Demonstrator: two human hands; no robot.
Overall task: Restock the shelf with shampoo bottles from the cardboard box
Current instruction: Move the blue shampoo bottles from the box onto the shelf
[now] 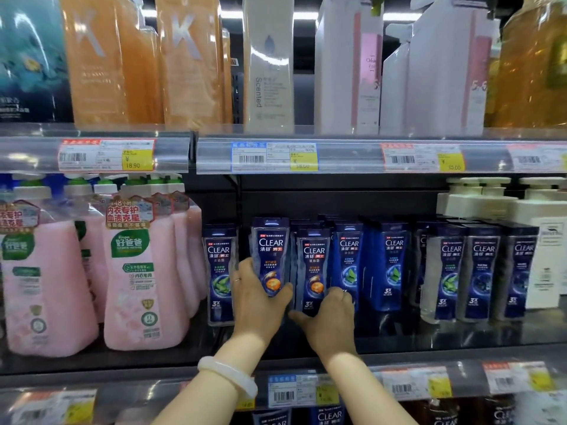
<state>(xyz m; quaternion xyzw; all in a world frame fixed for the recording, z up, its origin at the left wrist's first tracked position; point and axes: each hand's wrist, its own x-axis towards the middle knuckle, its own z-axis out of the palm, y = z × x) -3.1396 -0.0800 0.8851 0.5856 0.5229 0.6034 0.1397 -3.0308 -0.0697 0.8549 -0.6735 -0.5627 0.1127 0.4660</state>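
The left hand [257, 297] is wrapped around a raised shampoo bottle [270, 256]; the right hand [328, 320], fingers spread, steadies its neighbour [313, 271] (placing step, seemingly); lowering is needed.

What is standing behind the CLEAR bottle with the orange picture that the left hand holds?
Behind the held CLEAR bottle in the left hand only the dark shelf back panel shows above it. The bottle hides whatever is directly behind it.

Glossy plastic shampoo bottles [270, 256], clear shiny plastic price strip [337, 157], matt dark shelf [429, 338].
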